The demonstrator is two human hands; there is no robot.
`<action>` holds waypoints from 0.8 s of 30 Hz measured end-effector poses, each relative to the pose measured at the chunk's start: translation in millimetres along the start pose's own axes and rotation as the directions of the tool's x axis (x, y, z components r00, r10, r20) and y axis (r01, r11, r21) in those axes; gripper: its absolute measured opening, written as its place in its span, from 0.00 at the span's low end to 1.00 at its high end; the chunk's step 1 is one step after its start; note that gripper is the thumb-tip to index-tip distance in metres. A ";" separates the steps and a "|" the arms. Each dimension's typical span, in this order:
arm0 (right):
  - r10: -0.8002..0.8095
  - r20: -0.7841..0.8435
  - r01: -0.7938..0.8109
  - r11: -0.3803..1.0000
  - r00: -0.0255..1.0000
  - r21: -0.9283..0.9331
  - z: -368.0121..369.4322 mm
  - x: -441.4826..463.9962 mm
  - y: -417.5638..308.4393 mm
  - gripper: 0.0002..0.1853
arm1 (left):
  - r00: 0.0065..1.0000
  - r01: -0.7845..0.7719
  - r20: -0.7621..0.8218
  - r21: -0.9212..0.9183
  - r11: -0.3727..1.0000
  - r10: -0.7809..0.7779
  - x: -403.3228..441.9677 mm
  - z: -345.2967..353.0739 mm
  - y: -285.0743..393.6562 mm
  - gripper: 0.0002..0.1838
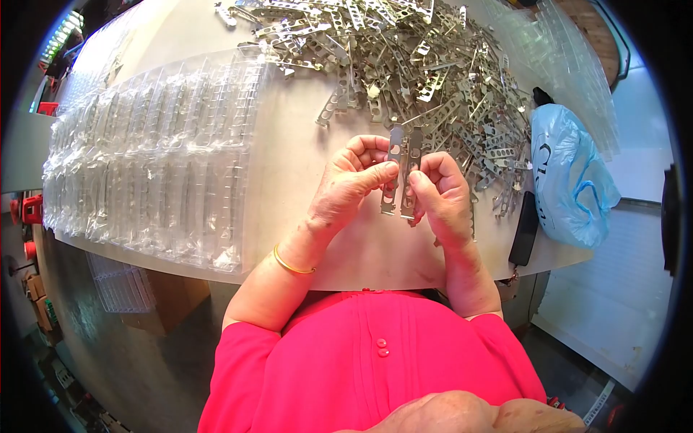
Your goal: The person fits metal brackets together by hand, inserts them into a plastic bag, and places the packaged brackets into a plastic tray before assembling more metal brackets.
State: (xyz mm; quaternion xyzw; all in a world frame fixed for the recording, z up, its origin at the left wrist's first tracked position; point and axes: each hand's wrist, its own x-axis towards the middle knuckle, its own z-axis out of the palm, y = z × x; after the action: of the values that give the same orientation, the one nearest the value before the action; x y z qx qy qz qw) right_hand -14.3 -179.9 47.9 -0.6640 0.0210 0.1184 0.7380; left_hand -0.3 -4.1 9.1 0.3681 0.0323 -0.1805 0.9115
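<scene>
Two flat metal strips with cut-out holes are held upright side by side over the table, in front of a large heap of similar metal parts (pixel 433 65). My left hand (pixel 355 177), with a gold bangle on its wrist, pinches the left metal strip (pixel 395 141) between thumb and fingers. The right metal strip (pixel 414 144) is gripped by my right hand (pixel 442 195), its thumb against the strip's side. Only a narrow gap separates the two strips.
Clear plastic trays (pixel 151 159) with filled rows cover the table's left side. A blue plastic bag (pixel 570 173) lies at the right, beside a black oblong object (pixel 525 229). More clear trays (pixel 563 58) are at the back right. The table edge (pixel 346 283) runs before my body.
</scene>
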 end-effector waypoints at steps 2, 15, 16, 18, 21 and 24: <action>0.006 -0.002 -0.006 1.000 1.000 -0.031 0.4 -0.4 0.6 0.04 | 1.000 0.008 0.011 0.017 1.000 -0.008 -0.4 -1.4 0.2 0.18; 0.002 0.020 -0.002 1.000 1.000 -0.015 1.5 -1.3 3.3 0.05 | 0.996 0.071 0.044 0.077 0.995 -0.075 1.0 -9.3 -3.6 0.10; 0.004 0.016 -0.004 1.000 1.000 -0.020 1.5 -1.4 3.2 0.05 | 0.996 0.076 0.049 0.073 0.994 -0.079 1.4 -10.0 -4.3 0.10; 0.001 0.020 -0.001 1.000 1.000 -0.012 0.7 -1.2 4.1 0.05 | 0.995 0.081 0.053 0.071 0.994 -0.085 1.8 -10.0 -5.0 0.09; -0.002 0.022 0.002 1.000 1.000 -0.006 0.7 -1.2 3.4 0.05 | 0.993 0.110 0.042 0.035 0.993 -0.112 1.1 -8.7 -4.8 0.08; -0.001 0.025 0.002 1.000 1.000 -0.006 0.6 -1.4 2.9 0.05 | 0.991 0.122 0.046 0.036 0.992 -0.123 0.6 -8.0 -3.5 0.08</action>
State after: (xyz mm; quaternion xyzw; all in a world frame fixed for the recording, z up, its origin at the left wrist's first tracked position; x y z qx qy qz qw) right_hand -16.3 -179.3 45.4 -0.6648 0.0109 0.1262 0.7362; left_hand -0.4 -1.1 0.8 0.3759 0.0299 -0.2455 0.8930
